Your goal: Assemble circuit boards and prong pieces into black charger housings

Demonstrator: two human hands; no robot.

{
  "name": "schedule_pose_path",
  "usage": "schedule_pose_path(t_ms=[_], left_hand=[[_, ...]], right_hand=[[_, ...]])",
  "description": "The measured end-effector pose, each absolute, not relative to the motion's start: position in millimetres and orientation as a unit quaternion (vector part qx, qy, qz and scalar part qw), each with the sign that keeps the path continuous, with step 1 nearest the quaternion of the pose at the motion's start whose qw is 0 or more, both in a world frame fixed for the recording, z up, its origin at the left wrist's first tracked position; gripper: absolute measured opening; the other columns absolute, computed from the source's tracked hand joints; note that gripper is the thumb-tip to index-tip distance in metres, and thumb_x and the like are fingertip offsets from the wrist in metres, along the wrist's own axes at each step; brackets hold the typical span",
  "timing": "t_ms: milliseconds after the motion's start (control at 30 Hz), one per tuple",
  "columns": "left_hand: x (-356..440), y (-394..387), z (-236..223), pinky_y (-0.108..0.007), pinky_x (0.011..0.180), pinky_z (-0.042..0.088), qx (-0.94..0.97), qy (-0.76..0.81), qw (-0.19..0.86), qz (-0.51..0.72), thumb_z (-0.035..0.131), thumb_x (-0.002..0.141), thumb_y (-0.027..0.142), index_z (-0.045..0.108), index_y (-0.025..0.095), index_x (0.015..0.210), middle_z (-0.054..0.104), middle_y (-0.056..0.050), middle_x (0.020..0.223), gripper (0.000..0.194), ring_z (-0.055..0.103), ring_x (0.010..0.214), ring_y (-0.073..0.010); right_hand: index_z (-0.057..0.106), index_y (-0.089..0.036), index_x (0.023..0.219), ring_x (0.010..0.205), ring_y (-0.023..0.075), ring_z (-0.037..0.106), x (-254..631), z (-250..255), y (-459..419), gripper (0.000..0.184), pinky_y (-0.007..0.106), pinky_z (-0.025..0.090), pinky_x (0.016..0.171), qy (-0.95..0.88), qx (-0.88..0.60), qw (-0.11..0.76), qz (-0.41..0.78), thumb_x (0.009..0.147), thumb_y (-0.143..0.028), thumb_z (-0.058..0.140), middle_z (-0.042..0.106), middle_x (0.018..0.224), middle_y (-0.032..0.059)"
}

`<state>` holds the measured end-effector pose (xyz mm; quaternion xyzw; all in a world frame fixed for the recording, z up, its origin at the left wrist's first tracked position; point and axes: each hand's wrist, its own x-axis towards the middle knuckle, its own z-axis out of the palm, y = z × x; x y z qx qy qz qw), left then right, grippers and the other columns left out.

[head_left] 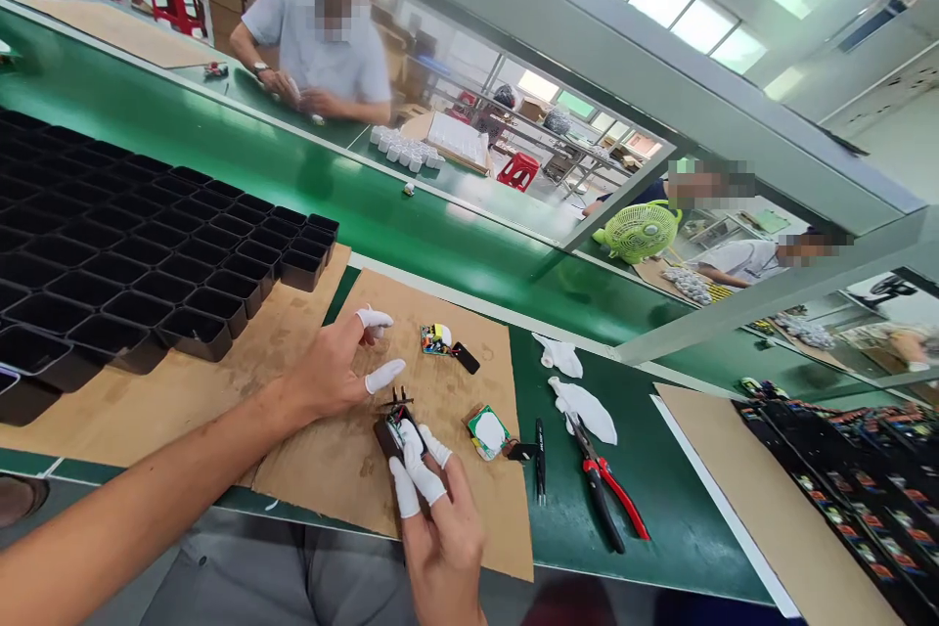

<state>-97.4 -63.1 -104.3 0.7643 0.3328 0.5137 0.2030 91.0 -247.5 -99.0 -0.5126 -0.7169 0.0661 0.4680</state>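
My right hand (444,520), with white finger cots on its fingertips, grips a small black power adapter case (388,438) over the cardboard. Plug prongs and a white part show at its top. Just up and left of it, my left hand (327,370) is apart from the case, its cotted thumb and forefinger spread with nothing between them. Beyond lies a circuit board (438,340) with a black plate attached. Right of the case sits a second circuit board (487,432), white on top, beside black tweezers (541,462).
Rows of black plastic cases (198,333) stand at left. Pliers (605,484) with red and black handles lie right of the cardboard sheet (323,499), near white cloth pieces (585,409). More circuit boards fill the far right. Across the bench a co-worker (323,49) sits near a green fan (640,232).
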Motion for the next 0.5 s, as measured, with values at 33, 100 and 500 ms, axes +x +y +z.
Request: schedule_pose_path(t_ms=[33, 100, 500], left_hand=[[-97.4, -63.0, -104.2, -0.036, 0.080, 0.063, 0.765, 0.333, 0.203, 0.513, 0.071, 0.102, 0.041, 0.062, 0.021, 0.127, 0.072, -0.004, 0.100, 0.033, 0.070, 0.083, -0.0210], [-97.3, -62.7, -104.2, -0.036, 0.081, 0.063, 0.766, 0.332, 0.204, 0.511, 0.071, 0.102, 0.041, 0.062, 0.021, 0.127, 0.071, -0.004, 0.099, 0.033, 0.070, 0.083, -0.0208], [-98.6, -61.5, -103.2, -0.035, 0.082, 0.062, 0.771, 0.326, 0.199, 0.510, 0.071, 0.104, 0.040, 0.061, 0.021, 0.130, 0.071, -0.003, 0.100, 0.033, 0.071, 0.084, -0.0204]], right_hand=[[0.069, -0.034, 0.161, 0.126, 0.0339, 0.085, 90.2, -100.3, -247.6, 0.069, 0.044, 0.076, 0.102, -0.711, -0.510, 0.480, 0.066, 0.103, 0.002, 0.066, 0.080, 0.139, 0.0164], [0.070, -0.036, 0.160, 0.128, 0.0347, 0.084, 89.2, -103.2, -248.3, 0.070, 0.047, 0.075, 0.103, -0.704, -0.505, 0.496, 0.064, 0.102, 0.004, 0.067, 0.078, 0.145, 0.0165], [0.072, -0.037, 0.159, 0.128, 0.0339, 0.085, 83.5, -109.4, -253.6, 0.071, 0.043, 0.076, 0.103, -0.698, -0.498, 0.506, 0.094, 0.101, 0.004, 0.071, 0.079, 0.145, 0.0151]])
